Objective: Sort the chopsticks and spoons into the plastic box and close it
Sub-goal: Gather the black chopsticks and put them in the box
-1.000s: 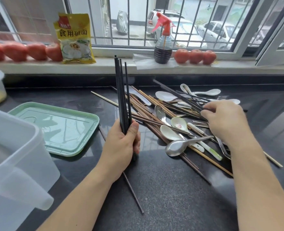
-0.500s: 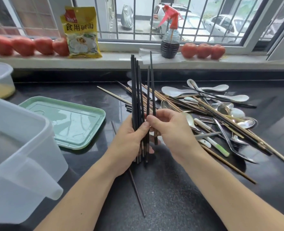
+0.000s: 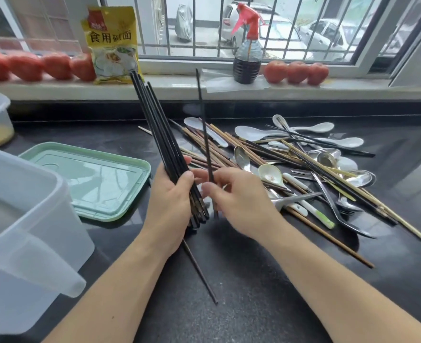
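Left of the left hand (image 3: 171,206) sits the plastic box (image 3: 19,219), open. That hand grips the black chopstick bundle (image 3: 160,144), tips tilted up-left, axis near upright. Just right of it, the right hand (image 3: 239,201) pinches a single black chopstick (image 3: 203,125), upright, apart from the bundle. Loose chopsticks and spoons (image 3: 291,164) lie right of both hands.
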`<state>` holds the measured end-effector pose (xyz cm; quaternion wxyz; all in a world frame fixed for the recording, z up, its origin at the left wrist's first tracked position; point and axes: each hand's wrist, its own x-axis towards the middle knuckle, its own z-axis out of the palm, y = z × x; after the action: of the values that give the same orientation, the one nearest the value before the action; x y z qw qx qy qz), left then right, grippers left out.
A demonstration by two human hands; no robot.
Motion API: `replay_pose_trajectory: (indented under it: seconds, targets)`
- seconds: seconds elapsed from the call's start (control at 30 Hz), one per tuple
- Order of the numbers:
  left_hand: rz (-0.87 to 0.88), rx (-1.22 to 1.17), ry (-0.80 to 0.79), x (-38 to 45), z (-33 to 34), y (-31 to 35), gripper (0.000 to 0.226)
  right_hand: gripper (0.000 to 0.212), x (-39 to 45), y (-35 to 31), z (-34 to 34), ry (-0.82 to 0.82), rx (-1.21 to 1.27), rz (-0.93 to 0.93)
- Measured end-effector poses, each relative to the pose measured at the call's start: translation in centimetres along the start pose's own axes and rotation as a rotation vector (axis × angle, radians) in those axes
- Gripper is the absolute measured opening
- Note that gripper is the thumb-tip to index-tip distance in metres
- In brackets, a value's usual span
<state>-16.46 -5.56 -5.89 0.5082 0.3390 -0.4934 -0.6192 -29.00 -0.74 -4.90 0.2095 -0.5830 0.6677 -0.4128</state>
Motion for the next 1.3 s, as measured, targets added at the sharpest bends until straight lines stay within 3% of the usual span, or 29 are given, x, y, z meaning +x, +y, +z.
replay_pose_trajectory:
  seconds: [0.07,0.2,0.3,0.43,0.5,0.63,0.8,0.93,1.1,1.3]
  targets:
    - [0.069,0.045,-0.009,-0.1,0.0,-0.3,0.020,0.017,-0.2,0.3,1.2,0.009,-0.147,-0.096]
    - [0.183,0.167,-0.084,-0.2,0.1,-0.5,0.023,0.017,-0.4,0.7,2.0,0.019,-0.123,-0.182]
    - [0.297,0.279,-0.131,0.0,0.0,-0.5,0.032,0.029,-0.3,0.4,1.6,-0.011,-0.185,-0.277]
    - [0.378,0.344,-0.094,0.1,0.0,-1.3,0.027,0.019,-0.2,0.4,0.1,-0.114,-0.408,-0.226]
    - [0.357,0.334,-0.100,0.1,0.1,-1.8,0.023,0.024,0.2,0.6,-1.3,-0.038,-0.415,-0.096]
    - [0.219,0.338,-0.197,0.4,0.3,-2.3,0.015,0.027,1.5,1.8,-5.2,0.274,-0.416,0.113]
    - [0.204,0.309,-0.177,0.6,0.4,-2.0,0.014,0.028,2.5,5.2,-9.2,0.441,-0.529,0.305]
    - [0.141,0.204,-0.107,0.6,0.4,-1.6,0.022,0.024,6.7,6.2,-9.4,0.329,-0.675,0.343]
    - [0.067,0.135,-0.128,0.6,0.3,-1.6,0.017,0.012,11.5,6.9,-7.5,0.171,-0.893,0.317]
    - [0.038,0.085,-0.091,1.1,0.2,-1.9,0.023,0.014,11.7,6.2,-7.8,0.194,-1.027,0.158]
